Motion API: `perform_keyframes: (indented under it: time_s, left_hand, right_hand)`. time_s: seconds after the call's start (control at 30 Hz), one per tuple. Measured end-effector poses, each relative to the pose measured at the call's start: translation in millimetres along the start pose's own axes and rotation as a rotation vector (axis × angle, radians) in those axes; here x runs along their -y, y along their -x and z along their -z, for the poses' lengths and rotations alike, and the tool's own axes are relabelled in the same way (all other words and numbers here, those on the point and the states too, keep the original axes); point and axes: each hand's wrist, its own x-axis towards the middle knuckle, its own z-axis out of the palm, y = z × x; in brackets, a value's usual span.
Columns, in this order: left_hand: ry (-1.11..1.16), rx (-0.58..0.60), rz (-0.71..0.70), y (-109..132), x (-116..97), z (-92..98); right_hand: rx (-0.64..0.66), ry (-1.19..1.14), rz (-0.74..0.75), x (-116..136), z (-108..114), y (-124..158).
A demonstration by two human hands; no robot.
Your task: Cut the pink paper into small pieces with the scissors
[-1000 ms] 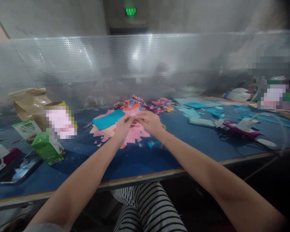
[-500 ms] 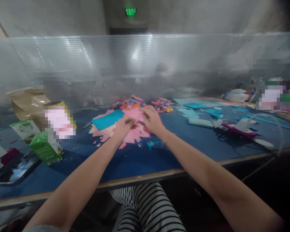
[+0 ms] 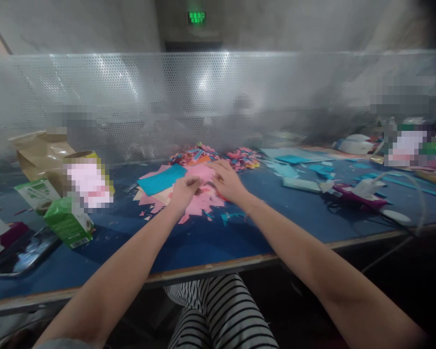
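Note:
Over a heap of pink pieces (image 3: 194, 208), both hands are on a thin pink sheet (image 3: 200, 172), paper-like or felt-like. My left hand (image 3: 184, 191) is closed in a pinch at its near left edge. My right hand (image 3: 231, 182) is closed on the right side, fingers bent over the top and thumb at the near edge. Part of the sheet is hidden by the fingers. Left of it a blue sheet (image 3: 162, 179) lies on the heap, with cream pieces under it. Orange and mixed-colour scraps (image 3: 198, 154) pile up just beyond the hands.
The blue tabletop (image 3: 203, 247) ends at a worn front edge. At left stand a green carton (image 3: 69, 223) and a brown paper bag (image 3: 39, 150), with a phone (image 3: 31, 252) lying nearer. Rightward are light blue sheets (image 3: 294, 157), a purple box (image 3: 359, 196) and a cable. A perforated screen (image 3: 131, 97) closes the back.
The fingers of my right hand have shifted slightly on the pink sheet and sit closer together. My left hand and the surrounding pieces look nearly the same.

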Motion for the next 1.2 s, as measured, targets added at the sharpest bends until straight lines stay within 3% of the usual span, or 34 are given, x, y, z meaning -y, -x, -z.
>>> perform_keyframes:
  time_s: [0.57,0.77,1.2]
  left_hand:
    - [0.108,0.015,0.062,3.2,-1.0,-5.5]
    - [0.146,-0.043,0.069,10.0,-8.6,-10.7]
    - [0.012,-0.042,-0.044,12.7,-13.6,-11.8]
  right_hand:
    - [-0.025,0.047,-0.001,-4.7,-6.4,3.5]
    - [-0.083,0.058,-0.014,-2.3,-6.3,4.5]
    - [-0.165,0.077,0.002,2.8,-3.4,4.0]
